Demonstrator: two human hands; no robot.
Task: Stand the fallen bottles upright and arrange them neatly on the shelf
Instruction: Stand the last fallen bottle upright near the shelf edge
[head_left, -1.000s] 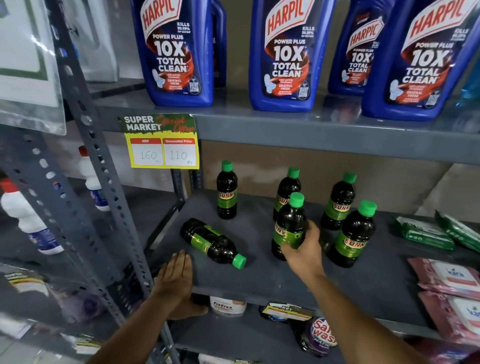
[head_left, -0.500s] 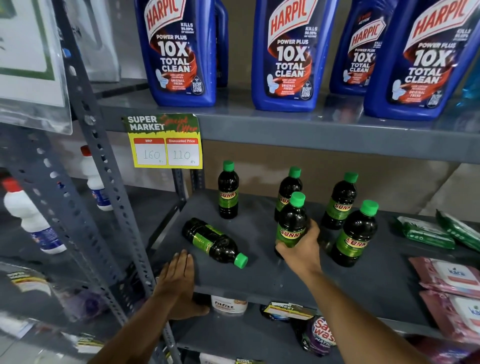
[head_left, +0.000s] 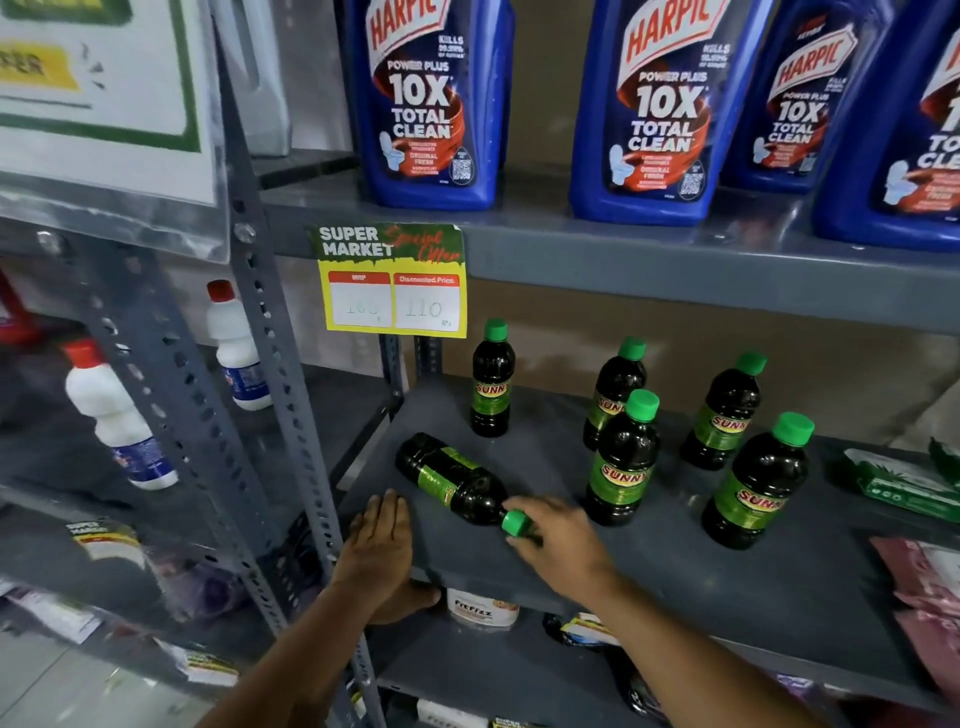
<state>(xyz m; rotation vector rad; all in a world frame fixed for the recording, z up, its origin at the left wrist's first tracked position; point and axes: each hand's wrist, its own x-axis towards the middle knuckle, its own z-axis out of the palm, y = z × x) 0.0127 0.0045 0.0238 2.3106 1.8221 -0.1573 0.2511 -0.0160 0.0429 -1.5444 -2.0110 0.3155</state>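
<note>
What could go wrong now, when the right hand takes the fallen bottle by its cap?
1. The right hand touches only the green cap of the fallen bottle; lifted by so small a grip, the bottle may slip or roll.
2. An upright bottle stands close on the right; swinging the fallen one up may knock it over.
3. The fallen bottle lies near the shelf front edge and might roll off.

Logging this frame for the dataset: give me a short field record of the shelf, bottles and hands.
shelf: grey metal shelf
upright bottles: five dark bottles with green caps, e.g. front middle
fallen bottle: one, on its side, cap toward the shelf's front edge
right hand, fingers at the fallen bottle's cap
left hand, flat on the shelf's front left corner, holding nothing
</note>
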